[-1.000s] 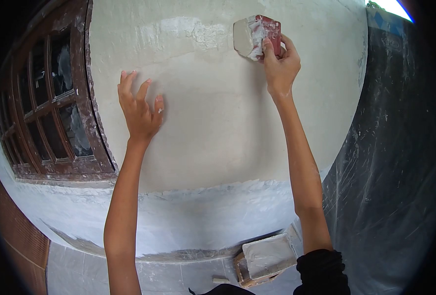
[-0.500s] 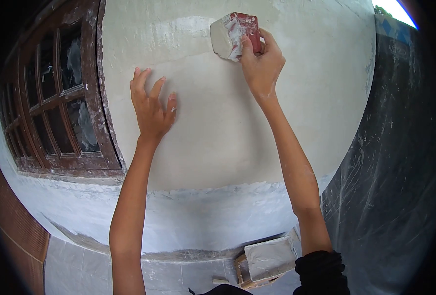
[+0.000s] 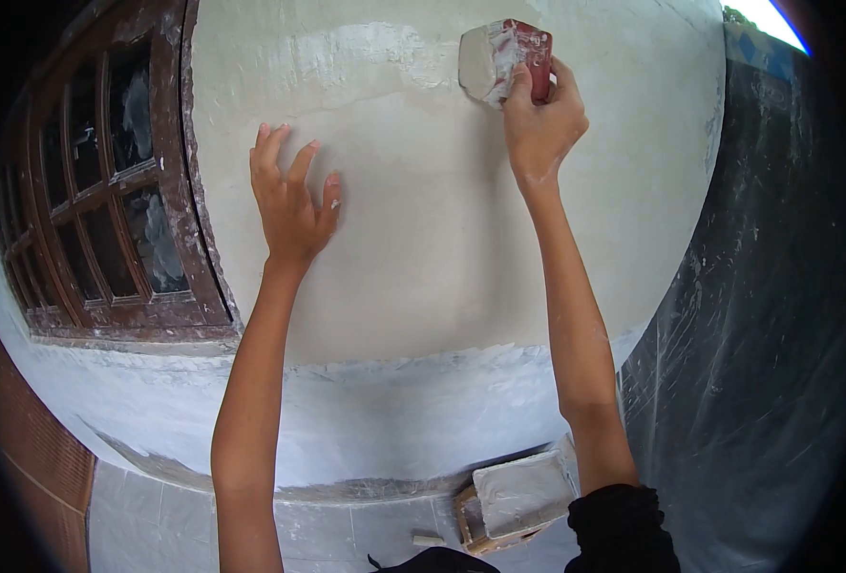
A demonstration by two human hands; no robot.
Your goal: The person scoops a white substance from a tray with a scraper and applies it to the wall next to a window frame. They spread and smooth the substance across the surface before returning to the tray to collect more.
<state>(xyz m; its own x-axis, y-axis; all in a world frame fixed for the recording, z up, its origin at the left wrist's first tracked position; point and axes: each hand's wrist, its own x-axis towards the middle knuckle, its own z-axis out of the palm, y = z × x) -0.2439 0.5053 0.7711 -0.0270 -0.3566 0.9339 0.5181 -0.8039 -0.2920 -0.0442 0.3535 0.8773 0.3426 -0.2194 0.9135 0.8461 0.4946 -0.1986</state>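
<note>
My right hand (image 3: 545,124) is closed around the red handle of a putty knife (image 3: 530,57). Its wide blade lies against the upper part of the wall (image 3: 394,258), with pale putty smeared along it and onto the handle. My left hand (image 3: 294,196) has its fingers spread, close to or touching the wall; contact is hard to tell. It holds nothing, and specks of putty show on its fingertips. Wet, glossy putty covers the wall at the upper left of the blade, above a smoother beige area.
A brown wooden window (image 3: 108,191) with putty-splashed panes is at the left. Below, a board spread with putty (image 3: 523,495) rests on a wooden box (image 3: 475,523) on the grey tiled floor (image 3: 327,535). Dark sheeting (image 3: 719,382) hangs at the right.
My right hand has slid the putty knife to the right along the wall. My left hand stays nearly in place, fingers still spread.
</note>
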